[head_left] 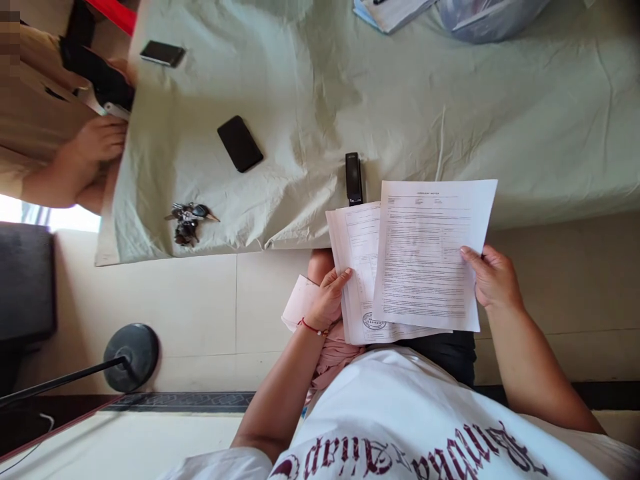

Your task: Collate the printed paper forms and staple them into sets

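Now both hands grip papers: left hand point(327, 300) the stack point(356, 267), right hand point(493, 277) one sheet point(430, 253).

The print on the top sheet point(430, 257) was too small to read. It covered most of the stamped sheet point(356, 280) under it. The left hand point(327, 300) hid part of a pink paper point(300, 301). Far away, a plastic bag point(487, 17) and a booklet point(393, 10) were cut off by the top edge — so was a co-worker's arm point(75, 167), at the left edge.
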`<action>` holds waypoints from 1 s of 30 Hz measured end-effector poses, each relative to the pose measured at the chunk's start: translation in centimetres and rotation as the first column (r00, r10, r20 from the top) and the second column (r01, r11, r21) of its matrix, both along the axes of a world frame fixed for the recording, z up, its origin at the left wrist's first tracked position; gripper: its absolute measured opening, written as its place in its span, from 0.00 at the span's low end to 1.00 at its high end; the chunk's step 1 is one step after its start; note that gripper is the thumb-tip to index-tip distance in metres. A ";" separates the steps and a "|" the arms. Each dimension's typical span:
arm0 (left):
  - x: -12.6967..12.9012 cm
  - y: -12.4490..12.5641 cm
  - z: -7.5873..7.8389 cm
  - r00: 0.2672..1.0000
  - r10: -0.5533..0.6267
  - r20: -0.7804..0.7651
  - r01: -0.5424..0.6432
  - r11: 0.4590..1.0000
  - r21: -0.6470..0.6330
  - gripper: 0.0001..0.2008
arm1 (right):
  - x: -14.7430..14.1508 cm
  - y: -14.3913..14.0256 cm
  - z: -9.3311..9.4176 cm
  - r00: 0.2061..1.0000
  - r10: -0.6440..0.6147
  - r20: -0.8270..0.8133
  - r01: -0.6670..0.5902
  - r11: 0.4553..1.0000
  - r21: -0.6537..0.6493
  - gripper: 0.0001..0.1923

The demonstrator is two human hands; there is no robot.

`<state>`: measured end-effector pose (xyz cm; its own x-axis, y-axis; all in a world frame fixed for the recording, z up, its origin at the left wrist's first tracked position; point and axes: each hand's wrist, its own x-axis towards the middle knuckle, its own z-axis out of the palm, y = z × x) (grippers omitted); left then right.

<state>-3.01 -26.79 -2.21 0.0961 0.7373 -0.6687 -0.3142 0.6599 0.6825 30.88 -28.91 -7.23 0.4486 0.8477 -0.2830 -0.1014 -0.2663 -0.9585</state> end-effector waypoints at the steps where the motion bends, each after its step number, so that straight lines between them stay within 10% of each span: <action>1: 0.0 -0.1 0.0 1.000 -0.005 -0.003 0.005 1.000 0.007 0.29 | -0.1 0.0 0.3 0.999 0.011 -0.034 -0.011 1.000 -0.021 0.23; 10: 0.0 -0.5 -0.3 0.999 -0.044 -0.019 0.045 0.998 0.054 0.31 | -2.1 0.3 1.4 0.944 0.205 -0.260 -0.255 0.951 -0.174 0.29; 30: 0.0 -0.4 -0.2 1.000 0.004 -0.002 -0.004 0.999 0.051 0.31 | 3.5 1.0 1.0 0.991 -0.128 0.049 0.130 0.991 -0.032 0.28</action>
<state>-3.02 -27.17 -2.37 0.0920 0.7708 -0.6304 -0.3156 0.6230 0.7157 34.41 -27.90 -6.20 0.5670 0.7720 -0.2873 -0.0919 -0.2873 -0.9534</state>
